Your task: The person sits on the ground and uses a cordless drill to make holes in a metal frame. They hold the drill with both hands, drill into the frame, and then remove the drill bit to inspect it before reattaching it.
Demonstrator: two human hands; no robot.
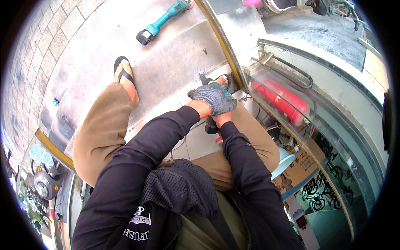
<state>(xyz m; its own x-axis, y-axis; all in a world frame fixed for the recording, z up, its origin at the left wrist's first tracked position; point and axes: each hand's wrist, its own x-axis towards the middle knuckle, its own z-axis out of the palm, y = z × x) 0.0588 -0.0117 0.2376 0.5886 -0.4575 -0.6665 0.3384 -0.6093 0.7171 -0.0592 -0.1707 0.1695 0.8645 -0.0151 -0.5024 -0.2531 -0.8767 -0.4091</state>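
Observation:
Both hands wear grey knit gloves and come together at the foot of a yellow-edged glass door frame point(223, 39). My left hand point(209, 96) is closed over the upper part of a teal and black power tool point(211, 126). Close beneath it, my right hand point(225, 109) is closed round the tool's body, partly hidden by the left. The tool's black rear end sticks out below the gloves. A dark metal piece point(203, 78) shows just beyond the left glove, beside the step; the gloves hide how it joins the tool.
A teal cordless angle grinder point(160, 23) with a black battery lies on the metal step point(166, 54). A small bolt-like piece point(204, 51) is nearby. To the right are a red fire extinguisher point(281, 100) behind glass and a printed cardboard box point(302, 171). My sandalled foot point(125, 77) rests leftward.

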